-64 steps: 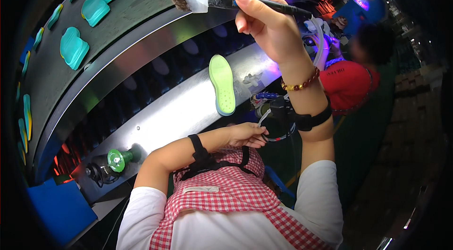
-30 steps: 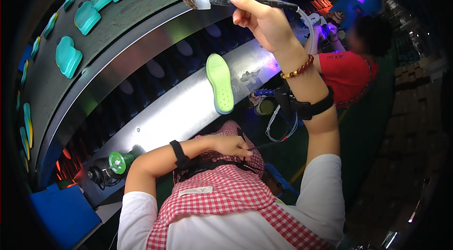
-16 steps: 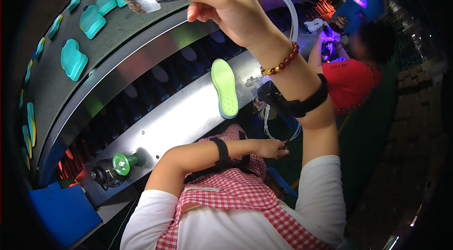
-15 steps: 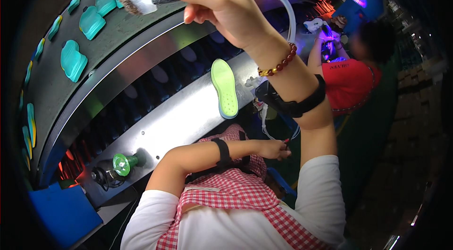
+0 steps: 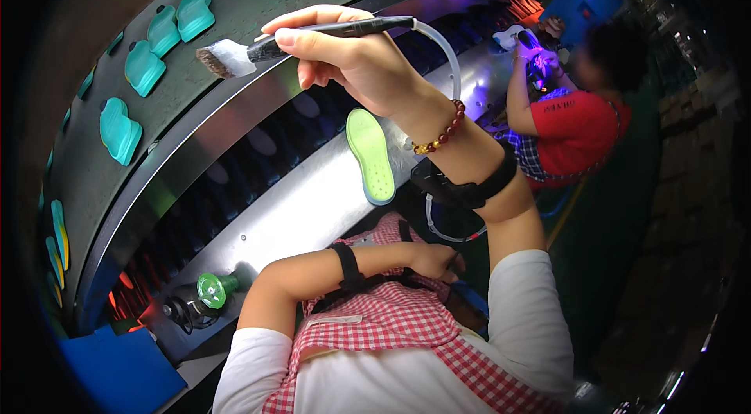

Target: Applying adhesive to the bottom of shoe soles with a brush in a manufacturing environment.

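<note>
1. Holding the brush (image 5: pixel 340 28) aloft, the right hand (image 5: pixel 344 54) pinches its handle between thumb and fingers, bristles (image 5: pixel 213 60) well apart from the sole (image 5: pixel 369 156).
2. The sole lies on the metal surface (image 5: pixel 266 215), touched by neither hand.
3. The left hand (image 5: pixel 432 260) curls near the apron (image 5: pixel 375 312); I can't tell if it grips anything.
4. It looks like a brush-raised step; reaching the sole would call for lowering the bristles.

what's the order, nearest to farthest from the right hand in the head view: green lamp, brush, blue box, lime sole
1. brush: held in the right hand
2. lime sole: just below it in the picture
3. green lamp: lower left
4. blue box: farthest lower left
</note>
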`<state>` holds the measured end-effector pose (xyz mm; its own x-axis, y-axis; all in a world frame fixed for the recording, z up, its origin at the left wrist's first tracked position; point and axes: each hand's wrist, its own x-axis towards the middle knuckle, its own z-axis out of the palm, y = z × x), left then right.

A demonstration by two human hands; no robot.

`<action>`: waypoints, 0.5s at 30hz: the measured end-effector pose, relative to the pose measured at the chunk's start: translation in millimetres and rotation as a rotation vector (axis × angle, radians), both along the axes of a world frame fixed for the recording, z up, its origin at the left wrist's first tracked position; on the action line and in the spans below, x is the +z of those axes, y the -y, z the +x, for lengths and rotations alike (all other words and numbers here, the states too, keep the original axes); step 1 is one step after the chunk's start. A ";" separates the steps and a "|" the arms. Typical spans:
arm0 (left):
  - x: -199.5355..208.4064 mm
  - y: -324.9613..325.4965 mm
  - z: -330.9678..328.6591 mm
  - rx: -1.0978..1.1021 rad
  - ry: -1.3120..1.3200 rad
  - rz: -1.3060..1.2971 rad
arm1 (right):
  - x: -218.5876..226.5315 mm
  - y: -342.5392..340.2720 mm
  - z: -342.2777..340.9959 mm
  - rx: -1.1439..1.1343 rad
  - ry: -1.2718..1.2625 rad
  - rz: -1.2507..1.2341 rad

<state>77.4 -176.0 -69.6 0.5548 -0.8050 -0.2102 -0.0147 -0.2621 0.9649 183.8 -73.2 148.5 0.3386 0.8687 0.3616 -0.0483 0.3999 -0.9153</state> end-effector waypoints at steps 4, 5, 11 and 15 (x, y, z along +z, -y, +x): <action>-21.4 10.6 -2.9 -0.062 0.048 -0.066 | -6.9 -9.8 -2.6 0.005 -0.176 0.043; -32.8 16.8 -2.0 -0.058 0.141 -0.131 | -11.2 -12.1 -5.8 -0.010 -0.232 0.030; -51.6 -25.8 -13.1 -0.062 0.143 -0.083 | -40.6 -28.4 -22.2 0.014 -0.287 0.125; -38.4 -56.7 -14.8 -0.042 0.057 0.065 | -60.6 -33.2 -17.3 0.010 -0.220 0.150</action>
<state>62.6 -119.4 -108.0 0.5333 -0.8136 -0.2317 -0.0816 -0.3221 0.9432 166.5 -40.0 87.9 0.4153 0.8144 0.4054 -0.2438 0.5290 -0.8129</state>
